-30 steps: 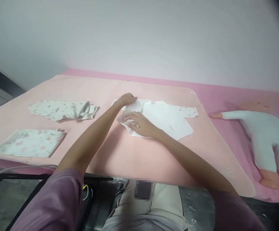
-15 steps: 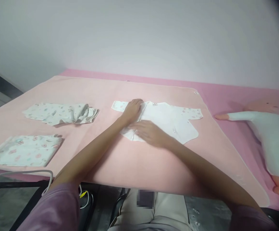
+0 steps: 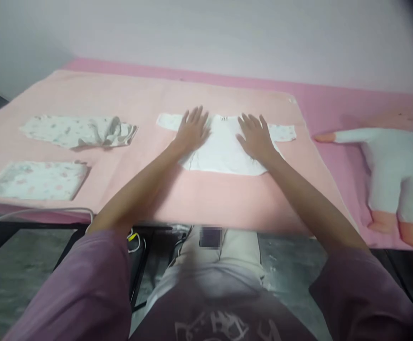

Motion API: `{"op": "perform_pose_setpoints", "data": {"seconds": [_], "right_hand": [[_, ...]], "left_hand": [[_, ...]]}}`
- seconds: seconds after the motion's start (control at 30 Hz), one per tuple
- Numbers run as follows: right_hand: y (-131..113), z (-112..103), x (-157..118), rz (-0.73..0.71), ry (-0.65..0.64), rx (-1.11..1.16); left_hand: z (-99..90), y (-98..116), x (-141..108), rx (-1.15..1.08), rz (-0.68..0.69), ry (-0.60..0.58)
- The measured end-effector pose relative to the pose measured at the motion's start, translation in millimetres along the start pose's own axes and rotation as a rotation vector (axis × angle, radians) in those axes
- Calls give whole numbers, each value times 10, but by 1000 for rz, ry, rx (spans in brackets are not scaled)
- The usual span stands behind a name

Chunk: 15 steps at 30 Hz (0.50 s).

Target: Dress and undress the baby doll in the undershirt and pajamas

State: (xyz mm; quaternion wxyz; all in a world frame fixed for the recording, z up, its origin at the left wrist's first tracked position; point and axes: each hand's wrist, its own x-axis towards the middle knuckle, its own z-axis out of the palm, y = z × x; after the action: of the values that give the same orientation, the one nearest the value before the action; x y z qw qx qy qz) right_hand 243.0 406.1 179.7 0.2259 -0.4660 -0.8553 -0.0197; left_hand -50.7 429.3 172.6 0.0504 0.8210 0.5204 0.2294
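Observation:
A small white baby shirt [image 3: 224, 147] with patterned sleeves lies spread flat on the pink table cover [image 3: 206, 199]. My left hand [image 3: 193, 128] rests on its left side near the sleeve, fingers spread. On the right side, my right hand [image 3: 255, 135] lies with its fingers spread too, partly covering where that sleeve joins the body. A small label shows at the neckline between my hands. Neither hand grips the cloth.
Left of the shirt lies a loosely folded patterned garment [image 3: 81, 131]; nearer the front edge is a neatly folded patterned cloth [image 3: 39, 181]. A doll in white clothes [image 3: 387, 156] lies at the right. A white cable [image 3: 50, 209] runs along the front left edge.
My right hand has moved from the shirt's lower left to its right side, and its fingers have spread. My left hand has flattened out. The view has tilted downward.

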Motion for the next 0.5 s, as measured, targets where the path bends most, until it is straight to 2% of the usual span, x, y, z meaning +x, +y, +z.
{"op": "perform_pose_setpoints", "data": {"seconds": [0.07,0.13,0.2,0.23,0.27,0.3,0.33,0.37,0.4,0.43,0.5], "right_hand": [[-370,-233,-280,-57,173,54],[-796,-447,-792,-107,333,169],[-1216,-546,-1495,-239,481,251],[-1404,-529,-1878,-338,598,303],[-1570,-467,-2252,-394,663,376],[-1712,-363,-2598,-378,626,467],[-1827,-226,-2901,-272,537,558],[-1918,-68,-3151,-66,401,632],[-1986,101,-3344,175,272,709],[-2034,270,-3481,376,155,786],[-2091,575,-3617,690,-3,929]], "left_hand": [[-163,308,-231,-79,32,168],[-344,733,-711,-159,39,238],[-439,1164,-1434,-214,102,325],[-423,1343,-1853,-238,181,388],[-358,1484,-2282,-270,298,481],[-249,1586,-2696,-307,448,542],[-105,1650,-3075,-353,528,585],[61,1684,-3404,-376,488,535],[234,1695,-3673,-416,357,459],[402,1689,-3879,-483,122,371],[689,1643,-4118,-617,-366,302]]}}
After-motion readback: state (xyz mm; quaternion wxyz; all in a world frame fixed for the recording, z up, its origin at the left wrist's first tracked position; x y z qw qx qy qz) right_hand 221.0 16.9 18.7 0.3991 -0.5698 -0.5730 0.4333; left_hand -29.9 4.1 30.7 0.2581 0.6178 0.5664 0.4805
